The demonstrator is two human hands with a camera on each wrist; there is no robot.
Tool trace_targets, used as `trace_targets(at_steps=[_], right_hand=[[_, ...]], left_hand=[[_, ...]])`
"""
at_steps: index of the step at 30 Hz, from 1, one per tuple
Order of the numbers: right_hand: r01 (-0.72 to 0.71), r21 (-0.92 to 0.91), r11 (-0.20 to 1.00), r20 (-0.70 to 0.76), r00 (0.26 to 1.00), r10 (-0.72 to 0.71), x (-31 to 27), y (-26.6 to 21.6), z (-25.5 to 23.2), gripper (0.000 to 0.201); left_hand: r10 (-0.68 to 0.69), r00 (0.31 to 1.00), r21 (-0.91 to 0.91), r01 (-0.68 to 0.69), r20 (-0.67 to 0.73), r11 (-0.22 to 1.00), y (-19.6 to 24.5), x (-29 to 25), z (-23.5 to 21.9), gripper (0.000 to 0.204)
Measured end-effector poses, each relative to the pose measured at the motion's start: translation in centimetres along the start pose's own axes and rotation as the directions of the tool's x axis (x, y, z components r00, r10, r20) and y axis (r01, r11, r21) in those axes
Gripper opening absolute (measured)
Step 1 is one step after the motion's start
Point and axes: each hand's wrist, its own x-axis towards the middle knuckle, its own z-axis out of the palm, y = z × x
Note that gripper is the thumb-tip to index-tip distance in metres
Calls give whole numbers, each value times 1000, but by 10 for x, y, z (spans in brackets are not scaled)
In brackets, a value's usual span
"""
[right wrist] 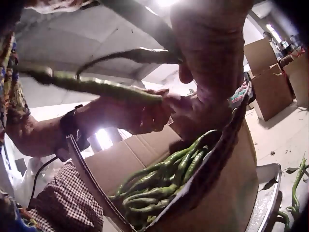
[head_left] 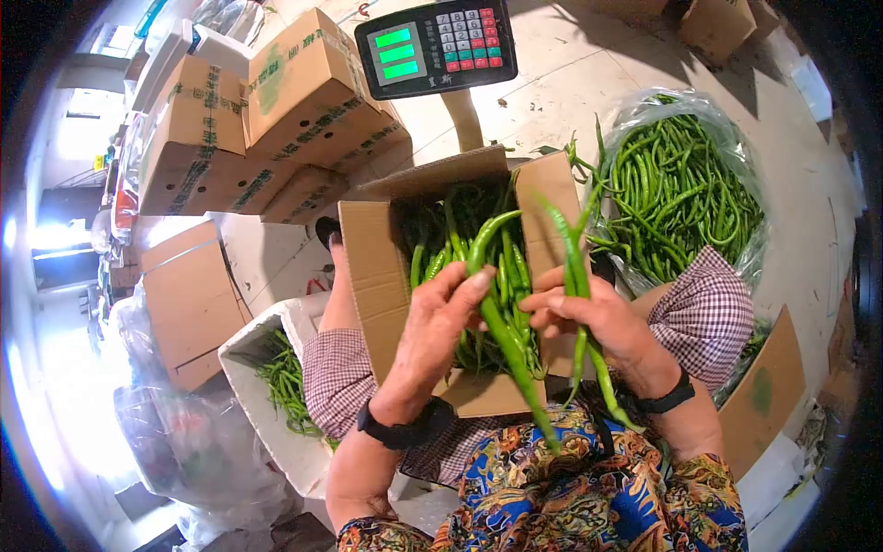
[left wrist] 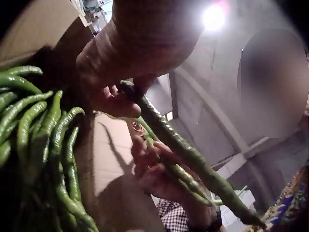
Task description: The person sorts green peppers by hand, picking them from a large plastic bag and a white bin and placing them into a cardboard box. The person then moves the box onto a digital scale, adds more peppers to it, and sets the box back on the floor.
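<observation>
Over an opened cardboard box [head_left: 368,276] both hands hold long green chili peppers. My left hand [head_left: 430,322] pinches a chili pepper [head_left: 506,345] between thumb and fingers; its lower end slants down toward the patterned shirt. In the left wrist view this pepper [left wrist: 178,145] hangs out past the fingertips. To the right, my right hand [head_left: 602,322] grips a few chili peppers [head_left: 572,248] that stick out above and below it. Inside the box lie many more chili peppers [right wrist: 154,188], partly hidden by the hands in the head view.
A scale display [head_left: 437,48] stands behind the box on a post. At the right is a clear plastic bag full of chili peppers [head_left: 681,184]. A white foam box [head_left: 253,396] with chili peppers stands at the left, below stacked cartons [head_left: 276,110].
</observation>
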Motion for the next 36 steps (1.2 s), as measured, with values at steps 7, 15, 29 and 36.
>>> trace_targets(at_steps=[7,15,29,36], right_hand=[[12,106,994,-16,1000,-10,2,3,1,32],[-23,27,999,192,981,18,-1,-3,8,45],[-49,92,995,232,972,26,4,11,23,43],[391,-612,687,191,917,-351,18,46,34,40]], left_hand=[[-83,995,-209,92,50,974,-16,-12,-28,39],[-70,991,-351,107,116,930,-19,-29,-44,43],[420,710,715,168,-566,679,-26,-182,-227,37],[75,969,108,-51,-234,993,-6,-80,-46,37]])
